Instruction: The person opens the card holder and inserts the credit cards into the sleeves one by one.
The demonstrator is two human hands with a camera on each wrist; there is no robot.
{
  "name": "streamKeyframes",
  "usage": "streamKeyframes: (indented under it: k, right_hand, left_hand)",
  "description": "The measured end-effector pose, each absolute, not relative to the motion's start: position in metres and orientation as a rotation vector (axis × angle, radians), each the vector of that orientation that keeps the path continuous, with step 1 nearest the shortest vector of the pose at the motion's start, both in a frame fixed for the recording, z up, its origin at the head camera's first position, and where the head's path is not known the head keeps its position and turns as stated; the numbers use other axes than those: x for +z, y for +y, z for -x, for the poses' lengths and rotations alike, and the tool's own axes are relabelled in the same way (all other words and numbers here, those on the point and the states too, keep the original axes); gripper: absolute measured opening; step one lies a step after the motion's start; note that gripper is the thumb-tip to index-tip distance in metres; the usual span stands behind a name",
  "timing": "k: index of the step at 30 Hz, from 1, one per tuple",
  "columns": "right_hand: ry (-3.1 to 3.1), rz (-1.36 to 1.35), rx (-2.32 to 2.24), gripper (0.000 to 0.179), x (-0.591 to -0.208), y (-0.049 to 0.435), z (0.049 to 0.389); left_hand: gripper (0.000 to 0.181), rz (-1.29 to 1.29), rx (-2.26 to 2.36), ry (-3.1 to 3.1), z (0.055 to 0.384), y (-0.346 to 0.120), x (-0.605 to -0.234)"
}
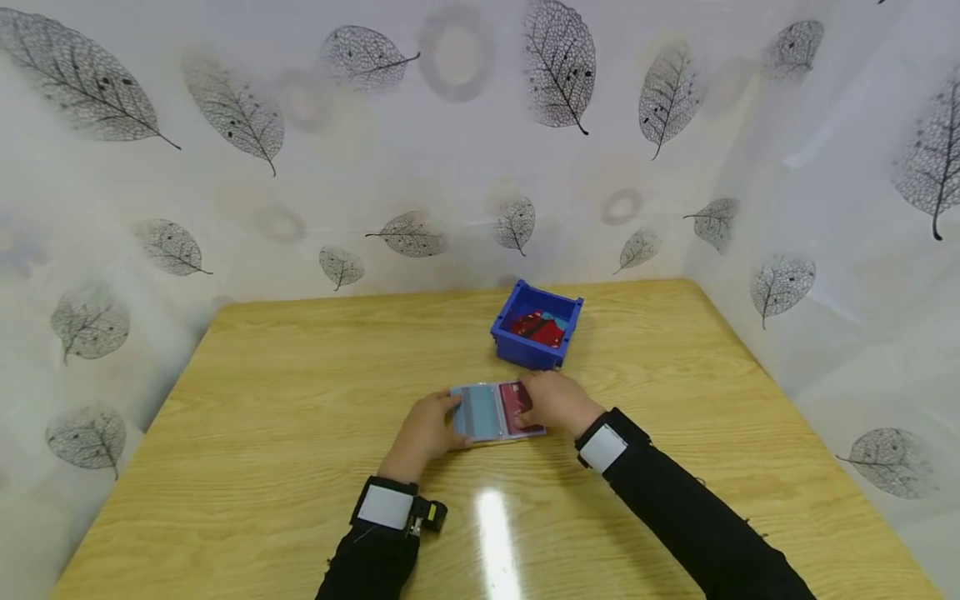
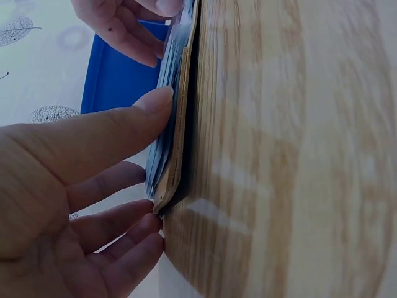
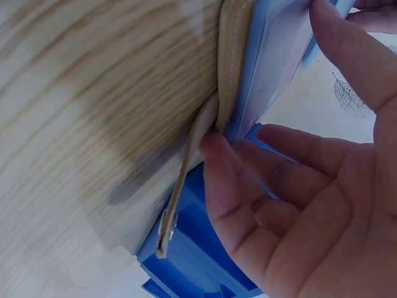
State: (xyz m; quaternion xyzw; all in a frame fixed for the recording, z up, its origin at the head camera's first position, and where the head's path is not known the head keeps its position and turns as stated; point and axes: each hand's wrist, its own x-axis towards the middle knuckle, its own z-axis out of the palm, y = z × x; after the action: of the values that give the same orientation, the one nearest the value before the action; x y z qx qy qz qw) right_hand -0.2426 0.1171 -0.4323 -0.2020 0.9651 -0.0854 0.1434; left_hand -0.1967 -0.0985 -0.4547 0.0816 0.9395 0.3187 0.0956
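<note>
A card holder [image 1: 478,413] lies spread open on the wooden table, its clear sleeves showing a light-blue card on the left and a dark red card on the right. My left hand [image 1: 429,427] grips its left end, thumb on the sleeves and fingers at the edge. At the right end, my right hand [image 1: 559,402] holds it, with the thumb over the red card side and the fingers curled at the cover's edge. The right wrist view shows a tan stitched cover [image 3: 232,68] and a strap [image 3: 186,167] with a metal snap hanging out beside the fingers.
Just behind the right hand stands a blue plastic bin [image 1: 527,353] with red and light-blue items [image 1: 542,328] inside. The wooden table [image 1: 300,375] meets a white leaf-patterned sheet [image 1: 450,167] at the back and sides. A bright glare streak crosses the front.
</note>
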Motion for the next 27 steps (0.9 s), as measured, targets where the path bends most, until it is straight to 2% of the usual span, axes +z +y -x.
streamKeyframes:
  k: [4, 12, 19, 27]
  right_hand:
    - [2.812, 0.618, -0.225, 0.057, -0.432, 0.116, 0.240]
    - [2.839, 0.577, -0.329, 0.075, -0.431, 0.113, 0.239]
    - [2.785, 0.533, -0.611, 0.062, -0.428, 0.104, 0.240]
    - [2.880, 0.560, -0.558, 0.056, -0.420, 0.092, 0.230]
  left_hand:
    - [0.074, -0.233, 0.930, 2.802, 0.196, -0.099, -0.454]
    - [0.072, -0.219, 0.933, 2.797, 0.196, -0.097, -0.453]
    - [0.073, -0.209, 0.936, 2.799, 0.196, -0.096, -0.456]
    - [0.073, -0.212, 0.965, 2.810, 0.195, -0.097, -0.456]
